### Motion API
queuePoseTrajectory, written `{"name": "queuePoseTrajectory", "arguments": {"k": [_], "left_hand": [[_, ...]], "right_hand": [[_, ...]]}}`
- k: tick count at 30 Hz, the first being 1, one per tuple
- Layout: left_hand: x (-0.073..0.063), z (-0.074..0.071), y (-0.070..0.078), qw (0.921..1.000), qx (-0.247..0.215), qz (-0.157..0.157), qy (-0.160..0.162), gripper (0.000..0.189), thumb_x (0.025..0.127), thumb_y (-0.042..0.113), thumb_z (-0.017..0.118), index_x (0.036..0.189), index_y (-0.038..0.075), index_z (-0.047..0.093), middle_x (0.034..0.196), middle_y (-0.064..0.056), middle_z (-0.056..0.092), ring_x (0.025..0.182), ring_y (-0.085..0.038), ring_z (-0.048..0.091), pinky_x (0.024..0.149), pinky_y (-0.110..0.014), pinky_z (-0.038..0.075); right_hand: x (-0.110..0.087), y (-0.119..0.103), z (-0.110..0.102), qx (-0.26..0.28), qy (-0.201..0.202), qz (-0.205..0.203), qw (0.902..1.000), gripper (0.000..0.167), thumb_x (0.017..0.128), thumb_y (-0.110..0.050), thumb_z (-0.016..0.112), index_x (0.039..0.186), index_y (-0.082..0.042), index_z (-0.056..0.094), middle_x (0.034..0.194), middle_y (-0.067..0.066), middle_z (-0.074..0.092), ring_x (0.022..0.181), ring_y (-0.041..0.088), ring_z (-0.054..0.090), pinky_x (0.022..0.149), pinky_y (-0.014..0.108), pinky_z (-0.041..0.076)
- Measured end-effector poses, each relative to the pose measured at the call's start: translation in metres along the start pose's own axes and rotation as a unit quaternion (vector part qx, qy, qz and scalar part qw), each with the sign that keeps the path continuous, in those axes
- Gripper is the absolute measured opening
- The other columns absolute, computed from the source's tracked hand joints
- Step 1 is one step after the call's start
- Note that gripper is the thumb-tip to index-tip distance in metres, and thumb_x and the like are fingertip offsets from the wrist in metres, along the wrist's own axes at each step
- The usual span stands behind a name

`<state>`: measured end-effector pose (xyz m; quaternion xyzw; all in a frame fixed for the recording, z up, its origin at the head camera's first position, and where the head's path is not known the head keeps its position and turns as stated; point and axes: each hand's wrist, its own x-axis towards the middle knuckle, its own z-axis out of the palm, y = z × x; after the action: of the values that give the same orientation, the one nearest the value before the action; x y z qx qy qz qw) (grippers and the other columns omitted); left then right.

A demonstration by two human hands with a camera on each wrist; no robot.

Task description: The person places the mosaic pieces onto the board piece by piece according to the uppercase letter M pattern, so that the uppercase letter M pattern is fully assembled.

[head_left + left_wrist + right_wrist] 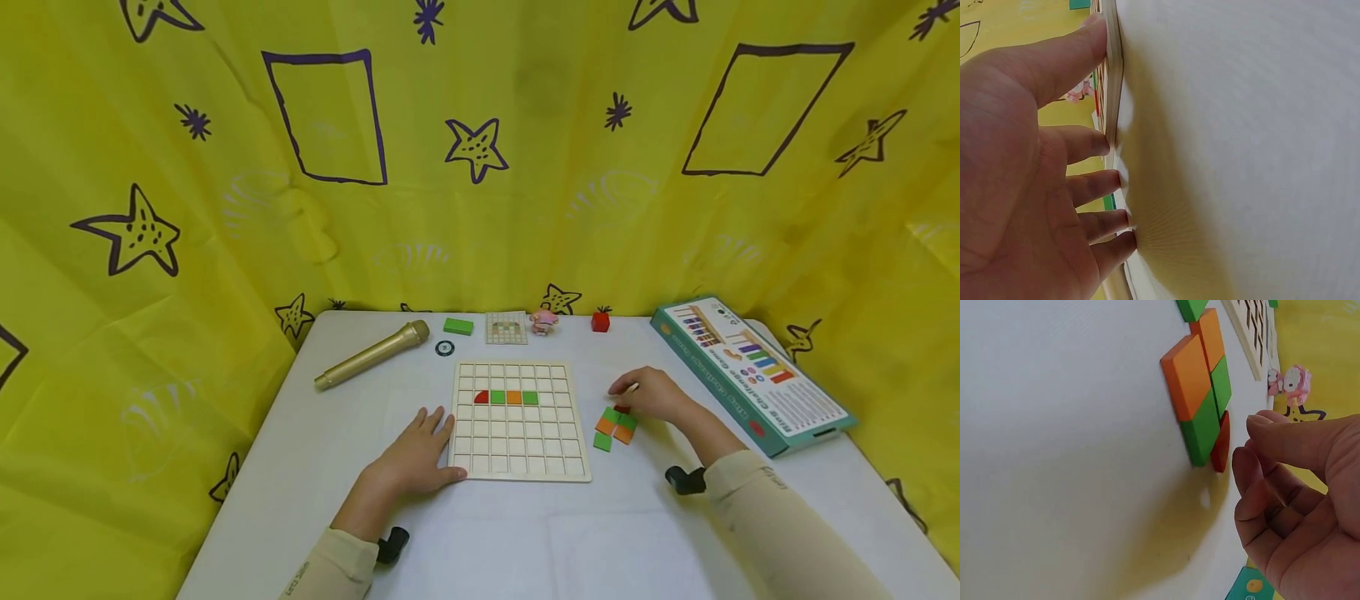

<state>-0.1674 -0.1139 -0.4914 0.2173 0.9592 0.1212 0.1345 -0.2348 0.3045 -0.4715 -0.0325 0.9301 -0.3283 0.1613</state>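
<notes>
1. Because the left hand (420, 454) touches the pale wooden, square grid board (517, 452) at its edge, around half past eight from the board's centre, with spread, relaxed fingers that grasp nothing, a stray push could slide the board across the white cloth-like tabletop (510, 533).

2. At three o'clock from the board, the right hand (652, 396) is curled, thumb near forefinger. A pale sliver (633, 387) shows at its fingertips in the head view; whether it grasps anything, I cannot tell. If it does, a loose pinch could let the piece drop.

3. Just beneath those fingers, the flat red piece with a curved edge (1222, 447) lies against the flat green and orange square tiles (1191, 378), at the cluster's one o'clock end. Since these pieces sit so close together, lifting one could drag its neighbours.

4. Inside the board, towards twelve o'clock, a red curved-edged piece (482, 398) and three green and orange squares (498, 397) form a row. A careless fingertip or the beige right sleeve (780, 517) could knock them from their cells.
</notes>
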Motion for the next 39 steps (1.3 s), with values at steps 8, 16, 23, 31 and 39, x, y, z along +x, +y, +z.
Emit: {"name": "queuePoseTrajectory", "arguments": {"k": [8, 16, 23, 31, 39], "left_hand": [[0.0, 0.0, 0.0, 1.0, -0.001, 0.0, 0.001, 0.089, 0.09, 0.054, 0.069, 0.154, 0.001, 0.037, 0.162, -0.02, 0.027, 0.149, -0.045, 0.02, 0.117, -0.052, 0.028], [-0.003, -0.002, 0.001, 0.9999, -0.011, 0.005, 0.005, 0.089, 0.09, 0.052, 0.07, 0.154, -0.001, 0.037, 0.161, -0.022, 0.028, 0.148, -0.046, 0.02, 0.117, -0.052, 0.028], [-0.005, -0.004, 0.003, 0.9997, -0.017, 0.012, 0.009, 0.088, 0.09, 0.05, 0.07, 0.153, -0.002, 0.038, 0.16, -0.024, 0.029, 0.147, -0.047, 0.022, 0.117, -0.053, 0.028], [-0.003, -0.002, 0.002, 0.9998, -0.016, 0.011, 0.009, 0.089, 0.09, 0.051, 0.07, 0.153, -0.002, 0.038, 0.16, -0.024, 0.029, 0.148, -0.047, 0.021, 0.117, -0.053, 0.028], [-0.003, -0.004, 0.003, 0.9997, -0.019, 0.013, 0.006, 0.089, 0.09, 0.051, 0.07, 0.153, -0.002, 0.037, 0.16, -0.024, 0.028, 0.147, -0.047, 0.021, 0.117, -0.053, 0.027]], "right_hand": [[-0.007, 0.013, -0.003, -0.005, -0.007, -0.016, 0.9998, 0.02, 0.088, -0.001, 0.067, 0.106, 0.0, 0.075, 0.103, 0.011, 0.071, 0.089, 0.025, 0.059, 0.078, 0.038, 0.052], [-0.006, 0.02, -0.003, -0.003, -0.012, -0.015, 0.9998, 0.024, 0.086, 0.003, 0.065, 0.107, -0.001, 0.075, 0.105, 0.011, 0.071, 0.092, 0.027, 0.058, 0.082, 0.041, 0.052], [-0.004, 0.023, -0.003, 0.004, -0.021, -0.019, 0.9996, 0.025, 0.088, 0.003, 0.065, 0.112, 0.001, 0.074, 0.106, 0.011, 0.07, 0.093, 0.026, 0.058, 0.082, 0.039, 0.052], [-0.006, 0.023, -0.003, 0.01, -0.021, -0.022, 0.9995, 0.024, 0.087, 0.003, 0.066, 0.11, 0.002, 0.073, 0.104, 0.012, 0.069, 0.089, 0.026, 0.057, 0.077, 0.035, 0.052], [-0.006, 0.027, -0.003, 0.016, -0.011, -0.025, 0.9995, 0.018, 0.085, 0.002, 0.067, 0.104, 0.0, 0.069, 0.1, 0.01, 0.066, 0.089, 0.027, 0.056, 0.078, 0.037, 0.052]]}}
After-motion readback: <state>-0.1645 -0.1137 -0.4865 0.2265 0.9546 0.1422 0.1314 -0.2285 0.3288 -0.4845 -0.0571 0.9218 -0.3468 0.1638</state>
